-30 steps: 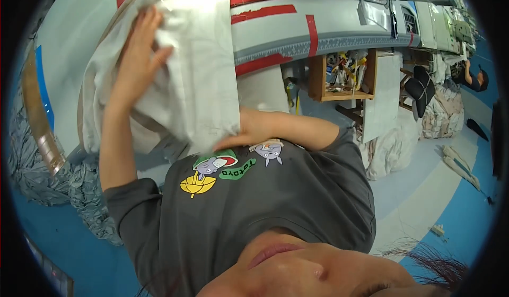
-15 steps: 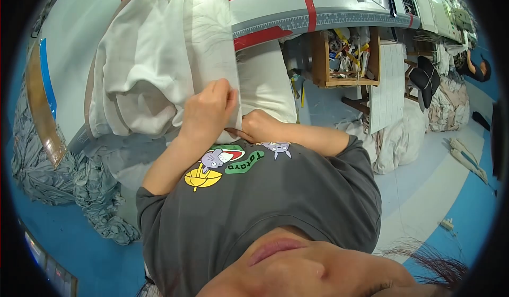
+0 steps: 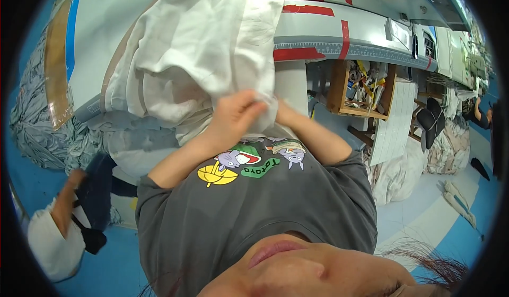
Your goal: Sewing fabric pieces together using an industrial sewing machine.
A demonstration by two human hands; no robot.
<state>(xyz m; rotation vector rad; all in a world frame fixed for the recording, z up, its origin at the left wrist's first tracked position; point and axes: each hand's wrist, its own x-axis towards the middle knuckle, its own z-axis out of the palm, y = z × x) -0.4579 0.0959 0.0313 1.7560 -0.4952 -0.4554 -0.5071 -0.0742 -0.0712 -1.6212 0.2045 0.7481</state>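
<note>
A large piece of white cloth lies in loose folds over the table's near edge and hangs down toward me. My left hand is closed on its lower right part, thumb and fingers pinched together and slightly blurred. Just right of it, my right hand reaches in behind the same cloth. Its fingers are hidden there, so their grip does not show. Both hands are close together, just in front of my shirt.
A ruler strip with red tape runs along the table edge. At right are an open wooden drawer of small tools and a dark stool. Fabric heaps lie at left. Another person is at lower left, one more far right.
The cloth's right part has been lifted and gathered; its straight edge is now crumpled. My left hand has moved down and right, the right hand up behind the cloth. A person has appeared at lower left.
</note>
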